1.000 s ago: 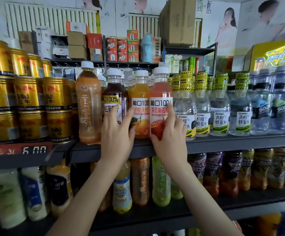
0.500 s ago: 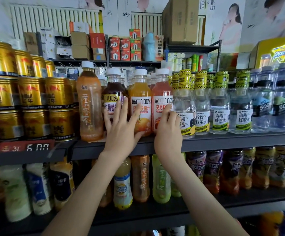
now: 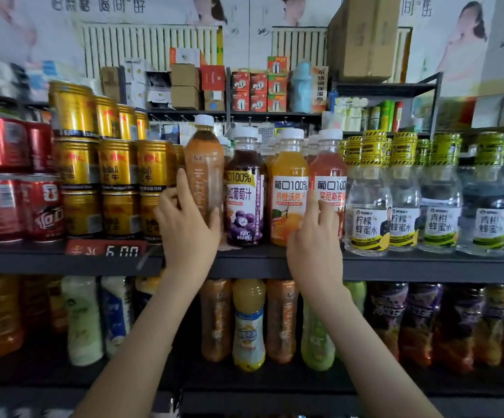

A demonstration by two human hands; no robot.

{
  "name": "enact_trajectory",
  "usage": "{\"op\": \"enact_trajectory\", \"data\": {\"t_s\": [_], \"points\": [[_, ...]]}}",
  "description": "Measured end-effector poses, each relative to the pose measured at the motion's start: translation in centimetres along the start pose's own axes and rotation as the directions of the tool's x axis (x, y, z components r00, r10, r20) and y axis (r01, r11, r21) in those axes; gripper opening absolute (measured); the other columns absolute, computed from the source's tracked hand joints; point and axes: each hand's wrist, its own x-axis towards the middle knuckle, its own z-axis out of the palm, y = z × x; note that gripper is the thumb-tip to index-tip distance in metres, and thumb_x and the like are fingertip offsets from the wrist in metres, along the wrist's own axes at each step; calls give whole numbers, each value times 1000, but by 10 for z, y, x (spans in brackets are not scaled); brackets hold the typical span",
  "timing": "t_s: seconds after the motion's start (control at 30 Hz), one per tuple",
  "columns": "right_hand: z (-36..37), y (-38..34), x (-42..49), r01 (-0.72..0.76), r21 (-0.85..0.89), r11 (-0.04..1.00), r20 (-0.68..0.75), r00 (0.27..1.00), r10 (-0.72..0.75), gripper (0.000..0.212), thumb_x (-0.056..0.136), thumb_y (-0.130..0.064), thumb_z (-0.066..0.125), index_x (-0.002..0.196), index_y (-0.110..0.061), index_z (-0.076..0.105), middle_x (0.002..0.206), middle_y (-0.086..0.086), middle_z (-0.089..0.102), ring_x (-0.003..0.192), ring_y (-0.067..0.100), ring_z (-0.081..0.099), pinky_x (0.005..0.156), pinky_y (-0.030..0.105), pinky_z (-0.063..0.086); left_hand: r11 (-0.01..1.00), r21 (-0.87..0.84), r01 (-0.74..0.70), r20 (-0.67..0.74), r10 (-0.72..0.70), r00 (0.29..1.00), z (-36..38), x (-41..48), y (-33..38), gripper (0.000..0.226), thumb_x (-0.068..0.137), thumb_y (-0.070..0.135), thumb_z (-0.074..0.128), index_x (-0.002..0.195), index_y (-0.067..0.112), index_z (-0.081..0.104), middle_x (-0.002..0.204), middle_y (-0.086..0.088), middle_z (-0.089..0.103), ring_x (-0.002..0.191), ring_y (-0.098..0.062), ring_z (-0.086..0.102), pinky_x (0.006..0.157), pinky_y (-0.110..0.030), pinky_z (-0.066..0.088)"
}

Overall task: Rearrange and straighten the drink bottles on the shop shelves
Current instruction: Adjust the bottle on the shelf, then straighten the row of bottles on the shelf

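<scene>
On the upper dark shelf point(image 3: 395, 267) stand a tall brown tea bottle point(image 3: 205, 170), a purple grape juice bottle point(image 3: 244, 194), an orange juice bottle point(image 3: 289, 188) and a pink-red juice bottle point(image 3: 330, 179), all upright with white caps. My left hand point(image 3: 189, 227) grips the lower part of the tea bottle, thumb on its right side and fingers on its left. My right hand point(image 3: 314, 248) rests with raised fingers against the lower front of the pink-red bottle, between it and the orange one.
Gold cans point(image 3: 118, 170) and red cans point(image 3: 9, 182) are stacked to the left; clear honey-water bottles point(image 3: 404, 200) fill the right. A price tag point(image 3: 106, 250) hangs on the shelf edge. The lower shelf holds a row of mixed bottles point(image 3: 249, 321). Boxes stand behind.
My left hand moved left from the grape and orange juice bottles and took hold of the tall tea bottle. My right hand stayed at the pink-red bottle. The view shifted left.
</scene>
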Motion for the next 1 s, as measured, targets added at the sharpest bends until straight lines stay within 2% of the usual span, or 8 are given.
{"op": "enact_trajectory", "data": {"t_s": [0.13,0.2,0.3,0.4,0.57,0.63,0.73,1.0], "points": [[8,-20,-6,102,135,986,-28,995,-99,57,83,4,55,138,2,39,124,20,49,110,34,47,95,42,44,982,-130,137,270,-98,958,5,11,-9,100,84,35,68,149,24,-7,134,-14,46,116,-31,52,92,-40,44],[9,-27,-11,131,208,969,-26,991,-128,54,83,1,57,135,1,42,123,17,51,112,31,47,98,37,39,967,-136,215,330,-160,930,9,16,-11,100,83,36,69,150,18,-3,133,-12,50,115,-31,55,92,-40,45],[5,-33,-20,163,312,936,-28,986,-163,48,86,-2,59,132,0,45,121,14,52,114,26,48,97,21,31,957,-173,235,279,-182,943,11,16,-13,74,82,36,69,140,10,31,124,-10,58,110,-29,59,85,-32,46],[-2,-39,-28,116,437,892,27,989,-143,46,92,-11,57,135,-5,44,121,8,51,113,19,49,93,12,30,951,-243,193,195,-147,970,-1,3,-14,65,82,37,70,135,12,41,118,-7,63,103,-25,62,80,-25,45],[-19,-61,-32,-104,672,733,192,981,-37,55,91,-32,60,140,-18,41,129,-2,53,119,9,51,100,28,44,937,-343,58,117,-18,993,-43,-31,-8,60,81,44,70,132,24,44,93,19,62,80,4,59,69,-3,40],[-27,-71,-34,-205,737,644,298,954,-37,61,86,-39,64,140,-25,40,129,-7,54,117,3,52,96,22,47,925,-378,28,127,22,992,-59,-46,-10,57,80,47,69,129,29,46,84,22,61,76,11,58,67,-2,42],[-31,-85,-43,-208,727,654,362,926,-108,59,77,-44,71,129,-33,45,116,-16,59,104,-4,56,83,10,48,927,-374,-6,146,65,987,-76,-65,-18,55,81,45,68,130,32,47,82,23,62,78,8,60,68,-5,45],[-21,-79,-85,-329,609,722,549,831,-85,50,70,-42,78,112,-27,55,97,-20,62,87,-12,56,68,1,44,971,-238,26,294,47,955,-87,-123,-49,72,78,45,72,140,28,39,78,20,57,70,4,54,61,-7,40]]}}
